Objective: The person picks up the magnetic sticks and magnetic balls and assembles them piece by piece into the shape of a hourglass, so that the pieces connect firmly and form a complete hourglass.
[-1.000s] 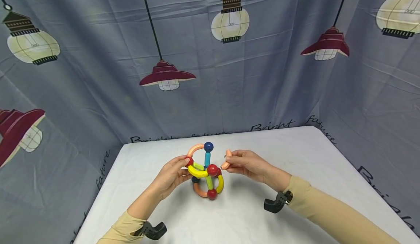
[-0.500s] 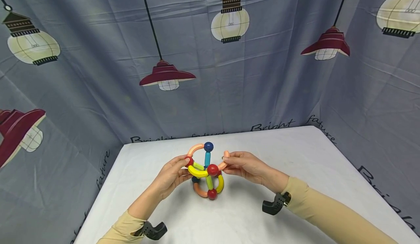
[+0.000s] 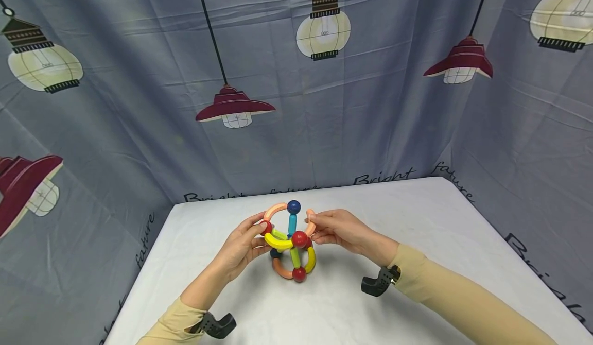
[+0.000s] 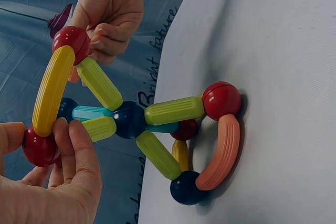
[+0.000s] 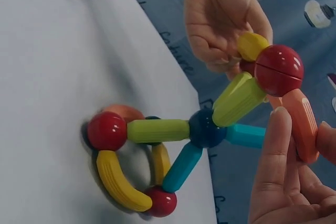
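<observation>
A magnetic ball-and-stick model stands on the white table, its base ring of balls and curved rods resting there. Green and blue straight rods radiate from a dark blue centre ball (image 4: 129, 120). My left hand (image 3: 242, 243) pinches a red ball (image 4: 39, 148) at the model's upper left, where a yellow curved rod (image 4: 54, 91) joins. My right hand (image 3: 345, 230) holds an orange curved rod (image 5: 303, 124) between thumb and fingers. One end of it meets the front red ball (image 5: 279, 70); the other points up, near the top dark blue ball (image 3: 294, 207).
The white table (image 3: 398, 211) extends around the model on all sides. A grey-blue curtain (image 3: 278, 154) printed with lamps hangs behind and beside it. Each wrist carries a black camera mount, such as the right mount (image 3: 380, 281).
My right hand has moved left, bringing the orange curved rod onto the front red ball and tilting its upper end toward the top blue ball. My left hand stays nearly still.
</observation>
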